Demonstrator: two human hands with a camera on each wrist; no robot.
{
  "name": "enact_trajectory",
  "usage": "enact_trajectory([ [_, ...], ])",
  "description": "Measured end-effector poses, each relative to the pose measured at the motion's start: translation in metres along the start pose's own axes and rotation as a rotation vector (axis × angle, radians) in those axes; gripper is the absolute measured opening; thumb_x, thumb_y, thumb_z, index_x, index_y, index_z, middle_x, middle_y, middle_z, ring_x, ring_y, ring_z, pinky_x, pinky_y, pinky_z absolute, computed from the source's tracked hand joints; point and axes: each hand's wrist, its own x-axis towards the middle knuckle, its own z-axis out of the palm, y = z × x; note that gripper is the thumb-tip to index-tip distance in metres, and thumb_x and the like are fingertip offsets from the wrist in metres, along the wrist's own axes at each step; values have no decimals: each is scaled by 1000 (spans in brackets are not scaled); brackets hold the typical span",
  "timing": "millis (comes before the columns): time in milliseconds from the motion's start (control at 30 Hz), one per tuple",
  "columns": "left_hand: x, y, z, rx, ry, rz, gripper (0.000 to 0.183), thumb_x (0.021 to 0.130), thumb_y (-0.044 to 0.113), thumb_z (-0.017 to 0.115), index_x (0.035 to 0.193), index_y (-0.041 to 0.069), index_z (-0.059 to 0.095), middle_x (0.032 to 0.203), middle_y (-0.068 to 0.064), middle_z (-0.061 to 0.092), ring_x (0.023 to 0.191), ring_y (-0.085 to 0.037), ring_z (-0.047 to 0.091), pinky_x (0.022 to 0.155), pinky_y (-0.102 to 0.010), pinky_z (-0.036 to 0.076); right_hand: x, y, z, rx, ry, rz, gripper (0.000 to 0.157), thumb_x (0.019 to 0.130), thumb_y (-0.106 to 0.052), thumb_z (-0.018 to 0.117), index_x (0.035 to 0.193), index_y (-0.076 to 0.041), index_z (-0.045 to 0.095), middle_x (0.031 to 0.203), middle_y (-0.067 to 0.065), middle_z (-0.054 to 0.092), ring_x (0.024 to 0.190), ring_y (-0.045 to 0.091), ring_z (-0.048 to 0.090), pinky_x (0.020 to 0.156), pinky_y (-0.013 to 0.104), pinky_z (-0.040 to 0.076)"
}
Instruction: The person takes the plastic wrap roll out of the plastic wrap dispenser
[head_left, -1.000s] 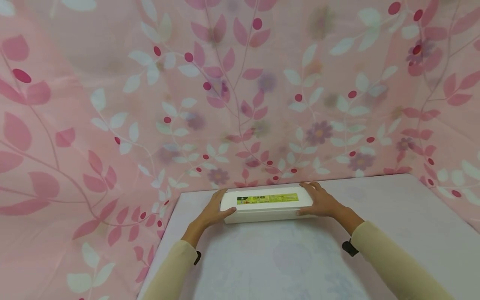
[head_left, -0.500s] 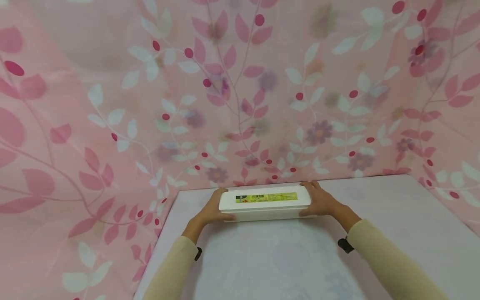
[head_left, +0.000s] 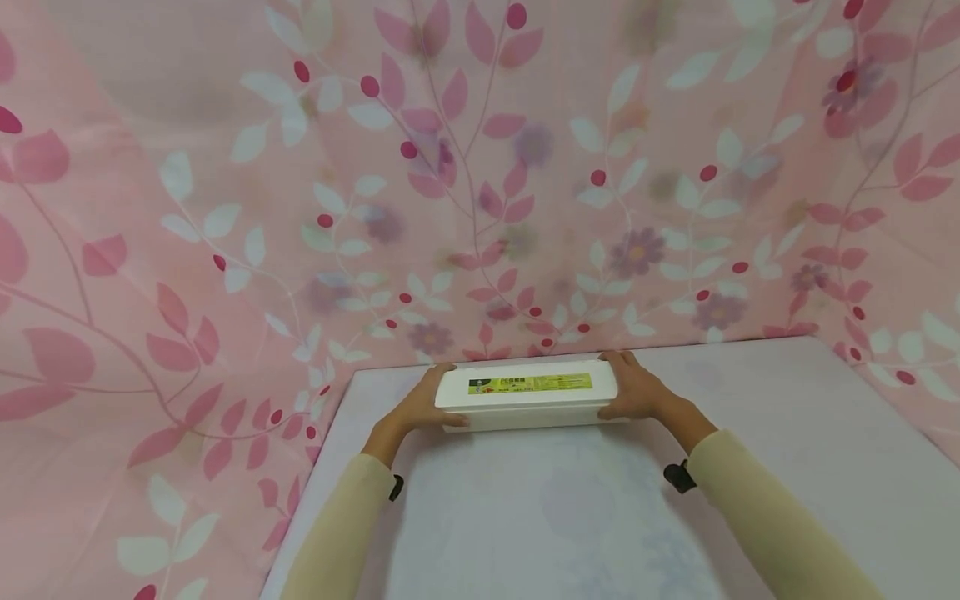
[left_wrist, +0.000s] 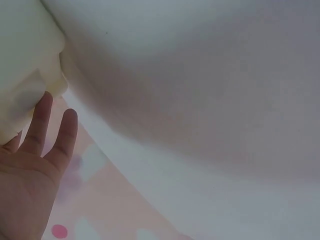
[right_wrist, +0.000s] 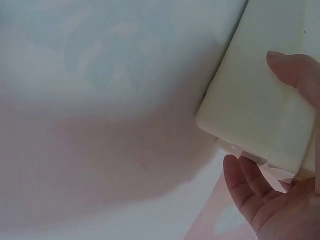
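A long white cling film box (head_left: 532, 414) with a yellow-green label (head_left: 530, 383) lies near the far edge of the table. My left hand (head_left: 422, 405) grips its left end, thumb along the front face. At the other end my right hand (head_left: 633, 390) holds it the same way, with the thumb on the front. The left wrist view shows two fingers (left_wrist: 42, 125) by the end of the box, one touching it and the other apart. In the right wrist view, the thumb (right_wrist: 287, 66) presses the side while fingers curl by the end. The box's back is hidden.
A pale cloth with faint flowers covers the table (head_left: 540, 517). Behind it and at both sides hang pink floral curtains (head_left: 480, 183). A dark strap (head_left: 680, 477) sits at the right wrist, another (head_left: 396, 487) at the left.
My left thumb has moved from the box's top edge down to its front face. The box and hands appear slightly higher in the view, as does the whole scene.
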Motion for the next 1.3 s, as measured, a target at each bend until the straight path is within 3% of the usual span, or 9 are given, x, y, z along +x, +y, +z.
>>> enact_trajectory([
  [267, 1, -6, 3, -27, 27, -16, 115, 57, 37, 96, 150, 13, 31, 148, -4, 40, 130, -24, 44, 114, -51, 32, 4, 3, 3, 0, -12, 42, 107, 65, -38, 90, 148, -13, 27, 141, 18, 33, 114, 34, 49, 92, 54, 47],
  [733, -3, 0, 6, -38, 50, -45, 116, 56, 38, 97, 150, 16, 32, 146, -4, 43, 129, -24, 45, 115, -52, 32, 1, 0, 2, 1, 10, 25, 106, 65, -38, 89, 147, -15, 27, 143, 21, 32, 112, 36, 51, 89, 56, 48],
  [1067, -5, -6, 10, -24, 95, -32, 112, 57, 37, 96, 149, 18, 35, 145, -4, 46, 126, -24, 46, 114, -55, 32, 0, 2, 7, -23, 28, 28, 110, 65, -40, 89, 150, -14, 25, 148, 23, 28, 113, 38, 51, 90, 58, 48],
  [1300, -9, -2, 10, -16, 100, 18, 111, 57, 29, 97, 149, 12, 36, 145, -8, 46, 129, -25, 46, 115, -51, 31, -4, 1, 9, -27, 50, 22, 109, 65, -38, 89, 150, -14, 25, 146, 22, 29, 114, 38, 51, 91, 58, 49],
])
